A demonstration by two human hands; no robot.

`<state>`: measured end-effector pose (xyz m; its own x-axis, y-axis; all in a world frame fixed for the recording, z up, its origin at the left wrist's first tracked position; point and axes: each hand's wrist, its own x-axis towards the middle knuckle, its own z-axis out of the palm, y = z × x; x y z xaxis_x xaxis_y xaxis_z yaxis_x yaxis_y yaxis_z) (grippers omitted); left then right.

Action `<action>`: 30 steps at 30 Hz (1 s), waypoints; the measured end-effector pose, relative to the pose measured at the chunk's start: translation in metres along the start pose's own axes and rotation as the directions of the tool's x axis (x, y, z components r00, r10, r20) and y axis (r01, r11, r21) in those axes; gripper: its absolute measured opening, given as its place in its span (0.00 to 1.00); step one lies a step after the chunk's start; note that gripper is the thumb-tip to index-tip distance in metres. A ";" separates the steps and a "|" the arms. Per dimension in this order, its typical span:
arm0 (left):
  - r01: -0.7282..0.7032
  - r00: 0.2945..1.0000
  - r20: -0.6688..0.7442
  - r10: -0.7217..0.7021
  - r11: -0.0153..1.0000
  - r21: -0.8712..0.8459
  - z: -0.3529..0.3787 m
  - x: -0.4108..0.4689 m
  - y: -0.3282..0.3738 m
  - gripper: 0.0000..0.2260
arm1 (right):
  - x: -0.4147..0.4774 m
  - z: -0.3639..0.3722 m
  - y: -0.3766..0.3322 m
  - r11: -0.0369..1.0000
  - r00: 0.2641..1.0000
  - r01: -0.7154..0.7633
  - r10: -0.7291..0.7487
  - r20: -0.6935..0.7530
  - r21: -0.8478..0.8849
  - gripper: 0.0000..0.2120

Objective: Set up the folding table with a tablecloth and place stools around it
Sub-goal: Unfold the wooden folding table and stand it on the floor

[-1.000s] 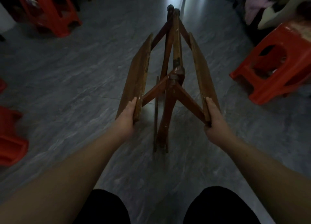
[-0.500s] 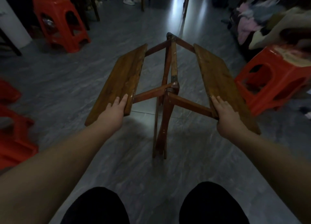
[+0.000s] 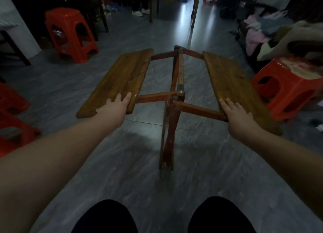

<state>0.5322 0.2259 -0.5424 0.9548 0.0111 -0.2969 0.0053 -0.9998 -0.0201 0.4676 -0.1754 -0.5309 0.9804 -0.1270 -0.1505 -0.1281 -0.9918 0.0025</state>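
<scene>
The wooden folding table stands on the grey floor in front of me, its red-brown crossed legs folded together in the middle. Its two top leaves are swung out almost flat: the left leaf and the right leaf. My left hand rests on the near end of the left leaf, fingers straight on top. My right hand lies the same way on the near end of the right leaf. A wide gap stays between the leaves. No tablecloth is in view.
Red plastic stools stand around: one at the back left, one close by on the right, more at the left edge. A pile of clothes lies at the right. Someone's feet and furniture legs are at the far end.
The two leaves have swung from near upright out to almost flat. My hands moved apart with them and went from gripping the leaf edges to lying on top.
</scene>
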 end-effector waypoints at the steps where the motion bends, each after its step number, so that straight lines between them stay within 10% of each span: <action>1: 0.014 1.000 0.004 -0.014 1.000 0.022 -0.008 -0.003 0.001 0.48 | 0.001 -0.006 -0.002 1.000 1.000 -0.002 0.002 0.004 -0.014 0.47; 30: -0.007 1.000 0.006 0.005 0.966 0.258 -0.076 -0.025 0.084 0.55 | 0.005 -0.063 -0.092 0.941 0.999 0.035 -0.041 -0.011 -0.337 0.44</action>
<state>0.5315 0.1406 -0.4640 0.9529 0.0061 -0.3031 -0.0777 -0.9615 -0.2635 0.4936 -0.0860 -0.4695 0.9865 -0.0860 -0.1395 -0.0356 -0.9434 0.3298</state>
